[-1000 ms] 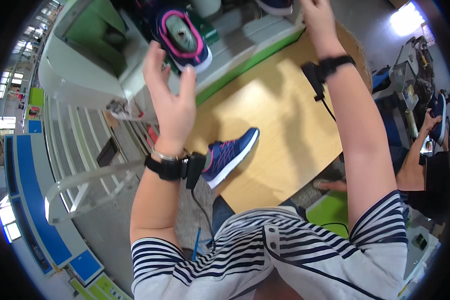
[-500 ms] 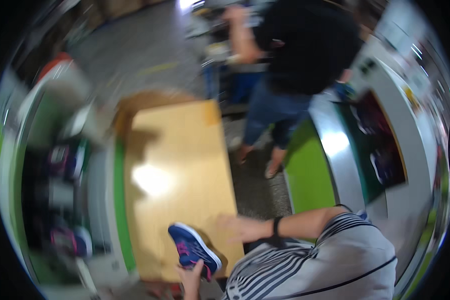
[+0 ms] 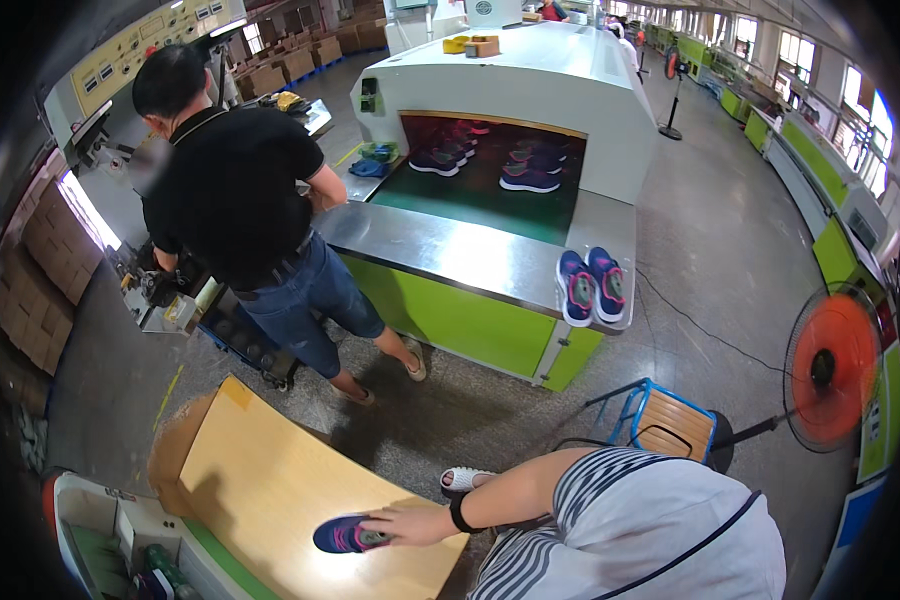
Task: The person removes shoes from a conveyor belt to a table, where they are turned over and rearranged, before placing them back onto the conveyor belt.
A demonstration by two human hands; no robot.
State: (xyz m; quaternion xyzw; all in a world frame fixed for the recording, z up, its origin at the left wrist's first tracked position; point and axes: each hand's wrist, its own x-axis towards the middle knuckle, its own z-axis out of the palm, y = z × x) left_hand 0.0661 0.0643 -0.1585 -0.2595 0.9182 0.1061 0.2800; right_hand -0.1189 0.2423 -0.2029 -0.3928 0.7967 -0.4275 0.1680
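Observation:
A navy sneaker (image 3: pixel 338 536) with pink laces and a grey-green lining is on or just above the pale wooden tabletop (image 3: pixel 270 480), its toe pointing left. My right hand (image 3: pixel 408 525), with a black band at the wrist, has closed over the heel and opening of that shoe. Its fingers cover the shoe's rear part. My left hand is out of view. At the right corner of the metal ledge (image 3: pixel 470 262) stands a pair of similar navy and pink sneakers (image 3: pixel 590 288).
A white tunnel machine (image 3: pixel 510 85) has several sneakers on its green belt (image 3: pixel 470 205). A person in a black shirt (image 3: pixel 235 195) stands left of it. A blue-framed stool (image 3: pixel 675 422) and an orange fan (image 3: pixel 832 360) are on the right. A white and green machine (image 3: pixel 100 510) borders the table's left.
My view has swung up and to the right. The shoe has passed from my left hand to my right, and my left hand has left the view.

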